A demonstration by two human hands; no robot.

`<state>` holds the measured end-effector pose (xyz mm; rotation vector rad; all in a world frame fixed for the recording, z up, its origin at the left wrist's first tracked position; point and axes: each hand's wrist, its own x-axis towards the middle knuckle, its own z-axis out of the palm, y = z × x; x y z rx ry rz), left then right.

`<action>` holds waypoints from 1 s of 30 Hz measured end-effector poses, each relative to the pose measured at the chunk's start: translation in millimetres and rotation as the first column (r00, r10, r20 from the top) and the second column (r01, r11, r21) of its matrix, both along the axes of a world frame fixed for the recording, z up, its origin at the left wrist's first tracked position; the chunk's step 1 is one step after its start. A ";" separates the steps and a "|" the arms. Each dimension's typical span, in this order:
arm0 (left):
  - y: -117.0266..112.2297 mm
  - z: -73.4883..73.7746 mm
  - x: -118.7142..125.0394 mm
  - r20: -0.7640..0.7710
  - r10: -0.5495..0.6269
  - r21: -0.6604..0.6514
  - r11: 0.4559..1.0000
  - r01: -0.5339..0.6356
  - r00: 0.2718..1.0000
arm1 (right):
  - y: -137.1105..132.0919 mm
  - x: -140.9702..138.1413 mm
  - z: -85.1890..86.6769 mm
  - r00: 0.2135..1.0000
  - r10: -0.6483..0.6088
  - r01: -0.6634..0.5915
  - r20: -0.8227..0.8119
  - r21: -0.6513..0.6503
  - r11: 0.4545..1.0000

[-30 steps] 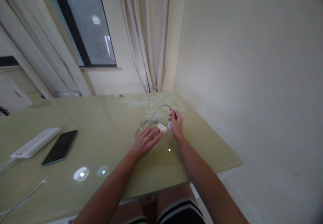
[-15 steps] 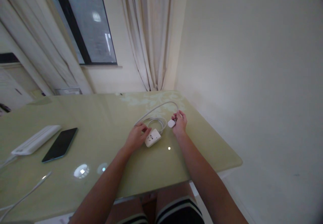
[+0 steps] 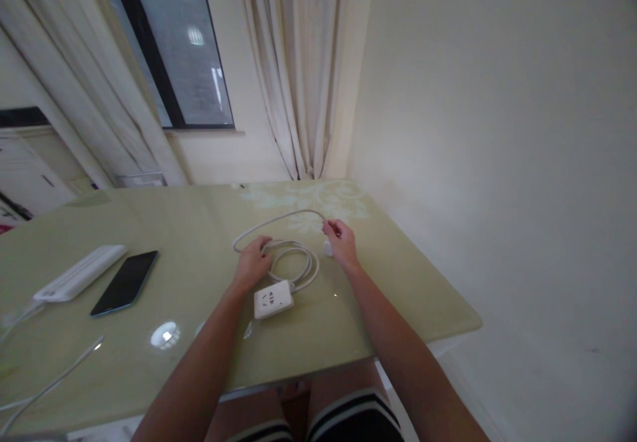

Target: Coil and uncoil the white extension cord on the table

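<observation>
A white extension socket (image 3: pixel 273 299) lies face up on the table, its holes showing. From it a white power cord (image 3: pixel 318 271) runs in loose coils, then arcs out behind both hands. My left hand (image 3: pixel 253 264) is closed on the coiled cord at the left side of the loop, just above the socket. My right hand (image 3: pixel 342 241) pinches the cord near its far end. Below those fingers shows the white plug (image 3: pixel 328 249), partly hidden by the hand.
A pale green glass-topped table (image 3: pixel 189 229) reaches to the wall at the right. On its left lie a dark phone (image 3: pixel 124 283), a long white power strip-like block (image 3: pixel 82 273) and a white cable (image 3: pixel 54 381). Curtains (image 3: pixel 303 70) hang behind.
The socket has come down toward the left and now lies flatter, with the coils opened wider. My left hand has shifted slightly left, and my right hand has moved a little left with the cord.
</observation>
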<state>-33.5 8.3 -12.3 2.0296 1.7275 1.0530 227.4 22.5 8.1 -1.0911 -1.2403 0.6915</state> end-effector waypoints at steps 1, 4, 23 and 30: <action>-0.1 1.2 -1.0 0.050 -0.021 -0.004 1.000 0.021 0.999 | -0.3 1.7 -0.1 0.996 -0.072 0.072 0.060 0.009 0.997; -1.6 4.3 1.2 0.137 -0.071 0.063 0.996 0.063 0.988 | -1.4 6.2 -0.9 0.947 -0.257 0.264 0.191 -0.008 0.965; 22.2 -7.8 -11.3 0.757 0.179 0.023 0.954 -0.299 0.629 | -7.5 -26.6 -27.0 0.902 0.413 -0.377 0.126 -0.238 0.895; 7.1 -10.0 -16.3 -0.082 0.399 -0.004 0.916 -0.401 0.913 | 0.3 -20.0 -25.1 0.986 0.164 -0.160 -0.011 -0.294 0.942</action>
